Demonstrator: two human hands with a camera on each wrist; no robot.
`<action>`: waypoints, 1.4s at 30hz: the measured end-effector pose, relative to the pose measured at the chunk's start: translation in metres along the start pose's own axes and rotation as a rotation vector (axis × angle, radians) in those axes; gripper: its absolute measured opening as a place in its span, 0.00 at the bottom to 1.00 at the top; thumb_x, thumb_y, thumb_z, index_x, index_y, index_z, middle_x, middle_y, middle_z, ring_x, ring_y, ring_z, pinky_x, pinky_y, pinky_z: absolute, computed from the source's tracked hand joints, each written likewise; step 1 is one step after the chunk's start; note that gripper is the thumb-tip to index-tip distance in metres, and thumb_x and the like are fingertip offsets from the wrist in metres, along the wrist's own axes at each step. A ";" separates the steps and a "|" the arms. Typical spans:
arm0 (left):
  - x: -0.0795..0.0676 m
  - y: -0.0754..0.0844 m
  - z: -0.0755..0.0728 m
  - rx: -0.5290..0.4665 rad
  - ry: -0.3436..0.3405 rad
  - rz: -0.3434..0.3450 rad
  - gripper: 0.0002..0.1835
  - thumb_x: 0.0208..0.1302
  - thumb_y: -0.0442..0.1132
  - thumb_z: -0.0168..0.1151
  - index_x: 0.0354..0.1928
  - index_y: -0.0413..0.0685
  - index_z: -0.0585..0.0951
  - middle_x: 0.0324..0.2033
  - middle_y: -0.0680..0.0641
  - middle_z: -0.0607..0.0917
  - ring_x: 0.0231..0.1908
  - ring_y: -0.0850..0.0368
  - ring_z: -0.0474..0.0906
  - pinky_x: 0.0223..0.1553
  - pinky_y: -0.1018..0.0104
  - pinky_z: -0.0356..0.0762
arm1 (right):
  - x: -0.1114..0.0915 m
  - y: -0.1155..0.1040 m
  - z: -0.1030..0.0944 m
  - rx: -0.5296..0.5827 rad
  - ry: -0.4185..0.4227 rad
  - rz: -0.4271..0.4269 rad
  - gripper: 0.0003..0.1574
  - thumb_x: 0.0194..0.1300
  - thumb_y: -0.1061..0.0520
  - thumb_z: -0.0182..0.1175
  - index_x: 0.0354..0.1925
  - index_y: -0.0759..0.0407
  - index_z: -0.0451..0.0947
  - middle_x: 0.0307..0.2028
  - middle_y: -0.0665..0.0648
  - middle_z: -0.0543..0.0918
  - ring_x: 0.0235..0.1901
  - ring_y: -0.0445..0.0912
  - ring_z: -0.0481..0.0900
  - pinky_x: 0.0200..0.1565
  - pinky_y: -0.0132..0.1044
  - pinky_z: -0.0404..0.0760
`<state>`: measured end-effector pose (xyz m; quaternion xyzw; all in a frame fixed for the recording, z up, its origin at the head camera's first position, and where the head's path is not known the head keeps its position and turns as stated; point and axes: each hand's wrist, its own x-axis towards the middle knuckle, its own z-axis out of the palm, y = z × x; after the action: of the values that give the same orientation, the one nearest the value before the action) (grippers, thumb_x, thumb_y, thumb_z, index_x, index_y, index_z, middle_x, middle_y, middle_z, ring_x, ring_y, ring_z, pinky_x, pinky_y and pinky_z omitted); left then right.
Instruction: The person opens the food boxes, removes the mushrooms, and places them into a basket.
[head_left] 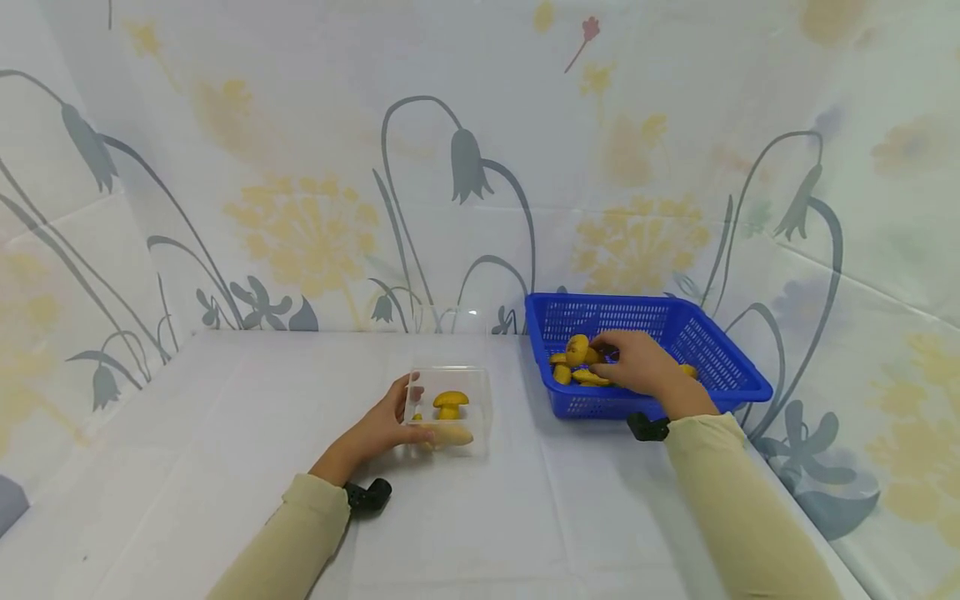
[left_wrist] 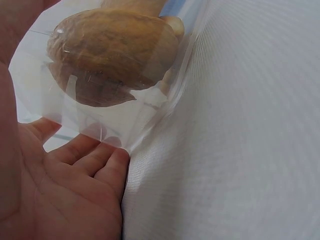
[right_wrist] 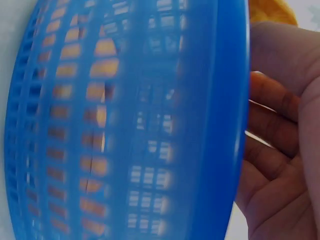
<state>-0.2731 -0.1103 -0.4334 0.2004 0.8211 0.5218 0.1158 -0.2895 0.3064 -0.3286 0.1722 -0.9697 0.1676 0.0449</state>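
Note:
On the table stands a clear plastic box (head_left: 486, 400) with yellow-brown mushrooms inside; one mushroom (head_left: 450, 403) stands upright, and a paler one lies along the front. My left hand (head_left: 382, 425) holds the box at its left side, thumb in front and fingers behind. A large mushroom cap (left_wrist: 112, 50) shows through the clear wall in the left wrist view. My right hand (head_left: 637, 360) reaches into a blue basket (head_left: 720, 367) and pinches a yellow mushroom (head_left: 577, 350) between thumb and fingers. The basket wall hides part of that hand in the right wrist view.
Several more yellow mushrooms (head_left: 588, 377) lie in the basket's left part, and another (head_left: 688, 370) lies right of the hand. A clear lid-like panel (head_left: 450, 321) rises behind the box. A floral cloth (head_left: 315, 167) hangs behind the white-covered table (head_left: 187, 433).

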 end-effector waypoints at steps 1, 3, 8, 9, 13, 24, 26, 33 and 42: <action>0.000 0.000 0.000 0.002 -0.001 -0.001 0.59 0.52 0.48 0.74 0.76 0.50 0.43 0.74 0.38 0.57 0.75 0.44 0.47 0.73 0.45 0.52 | -0.002 0.004 -0.001 -0.001 -0.005 0.008 0.24 0.63 0.51 0.64 0.55 0.57 0.78 0.48 0.57 0.84 0.49 0.53 0.80 0.52 0.51 0.80; 0.001 0.001 0.000 0.003 -0.001 -0.003 0.59 0.52 0.48 0.74 0.76 0.50 0.43 0.74 0.38 0.57 0.75 0.44 0.47 0.73 0.46 0.51 | -0.005 0.011 -0.004 -0.001 -0.020 0.022 0.23 0.63 0.51 0.64 0.55 0.57 0.78 0.47 0.58 0.84 0.47 0.53 0.80 0.50 0.51 0.80; 0.001 0.000 -0.001 0.010 0.005 -0.014 0.59 0.52 0.48 0.75 0.76 0.51 0.43 0.74 0.37 0.57 0.75 0.44 0.48 0.73 0.45 0.52 | -0.012 0.023 -0.009 -0.021 -0.065 0.053 0.22 0.63 0.54 0.62 0.54 0.59 0.78 0.46 0.59 0.84 0.46 0.54 0.80 0.51 0.53 0.79; 0.001 0.000 -0.001 0.006 0.004 -0.011 0.59 0.52 0.48 0.74 0.76 0.51 0.43 0.74 0.37 0.57 0.75 0.43 0.48 0.73 0.45 0.51 | -0.013 0.025 -0.010 -0.029 -0.076 0.059 0.22 0.63 0.54 0.62 0.54 0.60 0.78 0.46 0.59 0.84 0.47 0.54 0.80 0.51 0.53 0.79; 0.000 0.000 -0.001 -0.012 0.004 0.001 0.58 0.52 0.46 0.75 0.76 0.50 0.43 0.74 0.36 0.56 0.75 0.43 0.48 0.73 0.45 0.51 | -0.017 0.029 -0.014 -0.034 -0.129 0.079 0.19 0.65 0.56 0.58 0.52 0.61 0.80 0.47 0.61 0.84 0.48 0.56 0.80 0.53 0.55 0.79; 0.000 0.000 0.000 -0.023 0.006 -0.022 0.59 0.51 0.49 0.75 0.76 0.54 0.43 0.74 0.40 0.56 0.76 0.45 0.47 0.73 0.44 0.49 | -0.016 0.023 -0.019 -0.065 -0.091 0.023 0.17 0.65 0.58 0.55 0.48 0.64 0.82 0.46 0.62 0.85 0.49 0.58 0.81 0.52 0.55 0.79; 0.000 0.000 0.000 -0.022 0.007 -0.025 0.59 0.51 0.49 0.75 0.76 0.54 0.43 0.74 0.40 0.56 0.76 0.45 0.47 0.73 0.44 0.49 | -0.015 0.018 -0.020 -0.074 -0.062 -0.001 0.16 0.65 0.58 0.55 0.47 0.63 0.83 0.45 0.62 0.86 0.48 0.58 0.81 0.52 0.55 0.79; 0.000 0.002 0.000 -0.019 0.007 -0.019 0.60 0.51 0.49 0.75 0.76 0.51 0.43 0.74 0.39 0.56 0.76 0.45 0.47 0.73 0.45 0.50 | -0.008 -0.009 -0.018 -0.081 -0.032 -0.035 0.15 0.65 0.58 0.55 0.47 0.60 0.83 0.47 0.60 0.85 0.50 0.57 0.80 0.53 0.54 0.79; -0.001 0.005 0.001 -0.031 0.006 -0.018 0.60 0.50 0.50 0.76 0.76 0.53 0.43 0.74 0.39 0.56 0.75 0.45 0.49 0.74 0.46 0.50 | 0.003 -0.039 -0.011 -0.084 -0.025 -0.124 0.13 0.66 0.57 0.56 0.46 0.58 0.83 0.46 0.57 0.83 0.48 0.54 0.79 0.53 0.52 0.80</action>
<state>-0.2707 -0.1085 -0.4295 0.1896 0.8152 0.5338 0.1210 -0.2782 0.2752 -0.3054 0.2319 -0.9638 0.1216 0.0504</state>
